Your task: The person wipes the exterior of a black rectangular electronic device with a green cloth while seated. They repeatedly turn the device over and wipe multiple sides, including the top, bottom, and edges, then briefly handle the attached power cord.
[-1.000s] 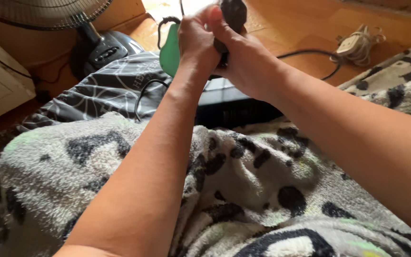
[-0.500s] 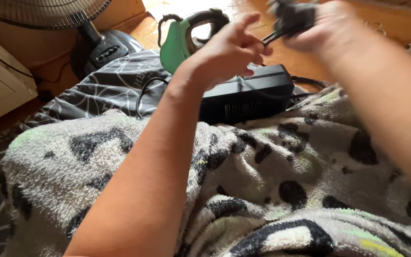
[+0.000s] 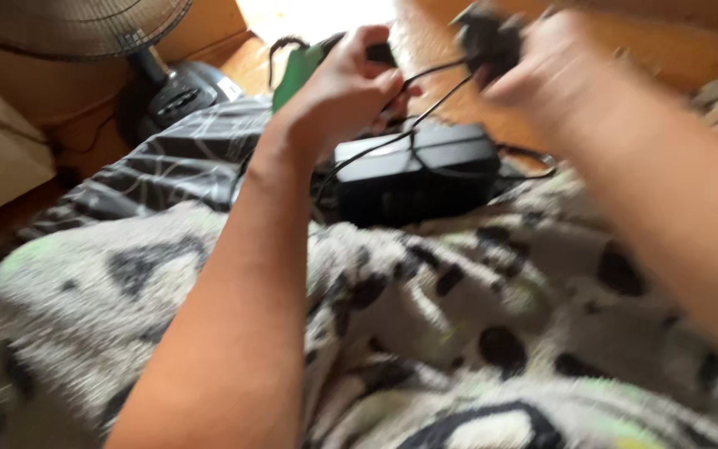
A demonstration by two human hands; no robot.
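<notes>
Since half a second ago, the left hand (image 3: pixel 344 79) has curled shut around the thin black cable (image 3: pixel 425 108). Below lies a spotted fleece blanket (image 3: pixel 425 333), then a black power brick (image 3: pixel 413 179) resting at the blanket's far edge. Blurred, the right hand (image 3: pixel 542 66) grips a dark plug (image 3: pixel 484 41), cable strung between both hands.

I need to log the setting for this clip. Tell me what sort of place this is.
Most likely a room in a home. A spotted fleece blanket lies in front of the person on a wooden floor, and a standing fan is at the upper left, with a black power brick beyond the blanket.
</notes>
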